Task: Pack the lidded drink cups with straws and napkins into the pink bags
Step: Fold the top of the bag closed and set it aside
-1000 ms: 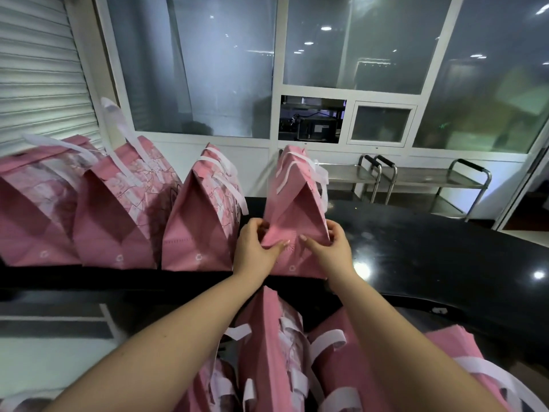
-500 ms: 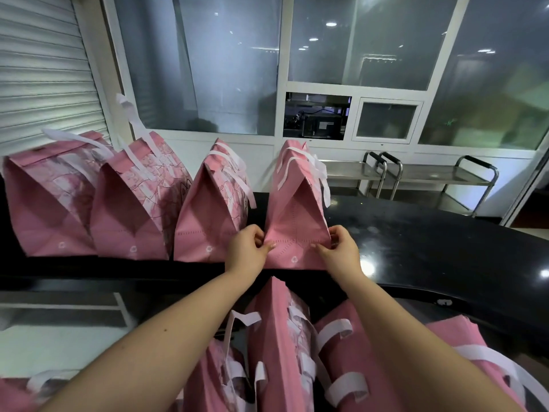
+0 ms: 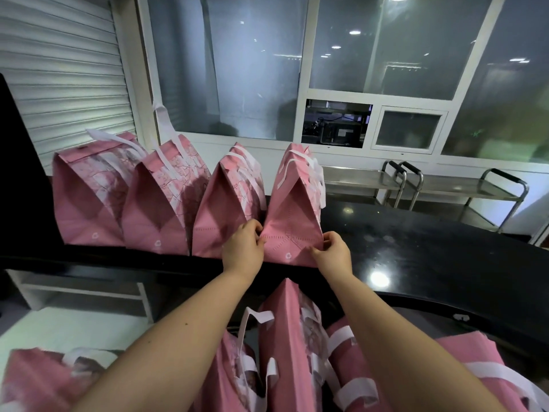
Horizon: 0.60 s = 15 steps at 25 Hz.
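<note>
Several pink bags with white handles stand in a row on the black counter [image 3: 416, 251]. The rightmost pink bag [image 3: 292, 215] stands upright at the counter's front edge. My left hand [image 3: 242, 248] pinches its lower left corner, and my right hand [image 3: 334, 255] pinches its lower right corner. More pink bags [image 3: 285, 346] stand below the counter between my forearms. No cups, straws or napkins show; the bags' insides are hidden.
Three other pink bags [image 3: 166, 212] fill the counter to the left. Steel trolleys [image 3: 445, 185] stand behind the counter under a wide window. A white roller shutter [image 3: 59, 69] is at the far left, and a white shelf [image 3: 83, 292] lies below the counter.
My hands slid down from the bag's middle to its bottom corners, and the bag settled upright next to the third bag. The view tilted down a little.
</note>
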Each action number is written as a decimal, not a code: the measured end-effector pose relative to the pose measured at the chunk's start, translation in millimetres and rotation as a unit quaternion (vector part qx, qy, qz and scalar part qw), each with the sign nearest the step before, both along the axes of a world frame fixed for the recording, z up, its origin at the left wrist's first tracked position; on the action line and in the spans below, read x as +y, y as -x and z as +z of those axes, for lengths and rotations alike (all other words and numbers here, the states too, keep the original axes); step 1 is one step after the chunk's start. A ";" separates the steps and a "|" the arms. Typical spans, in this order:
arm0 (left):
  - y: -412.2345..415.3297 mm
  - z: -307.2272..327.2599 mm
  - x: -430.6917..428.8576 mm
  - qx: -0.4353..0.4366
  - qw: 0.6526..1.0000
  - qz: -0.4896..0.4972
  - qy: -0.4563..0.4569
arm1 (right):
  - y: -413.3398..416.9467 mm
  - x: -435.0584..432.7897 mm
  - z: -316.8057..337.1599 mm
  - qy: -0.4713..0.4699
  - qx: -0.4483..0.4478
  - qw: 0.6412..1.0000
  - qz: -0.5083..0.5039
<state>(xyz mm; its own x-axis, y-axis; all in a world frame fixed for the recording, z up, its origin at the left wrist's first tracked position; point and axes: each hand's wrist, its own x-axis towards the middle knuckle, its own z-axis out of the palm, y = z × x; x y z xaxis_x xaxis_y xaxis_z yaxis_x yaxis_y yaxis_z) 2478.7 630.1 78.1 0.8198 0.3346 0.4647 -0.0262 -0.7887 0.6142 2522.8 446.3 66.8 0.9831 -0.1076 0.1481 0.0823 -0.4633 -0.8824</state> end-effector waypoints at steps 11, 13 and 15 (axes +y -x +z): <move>30.6 48.2 -27.6 -0.034 0.925 -0.181 -0.333 | 73.2 -25.1 63.7 0.312 -0.244 0.918 0.001; 44.8 69.1 -46.0 -0.053 0.900 -0.225 -0.369 | 102.9 -43.8 82.9 0.430 -0.235 0.871 -0.032; 62.8 92.7 -67.0 -0.086 0.878 -0.259 -0.393 | 139.9 -64.6 107.8 0.495 -0.202 0.840 -0.093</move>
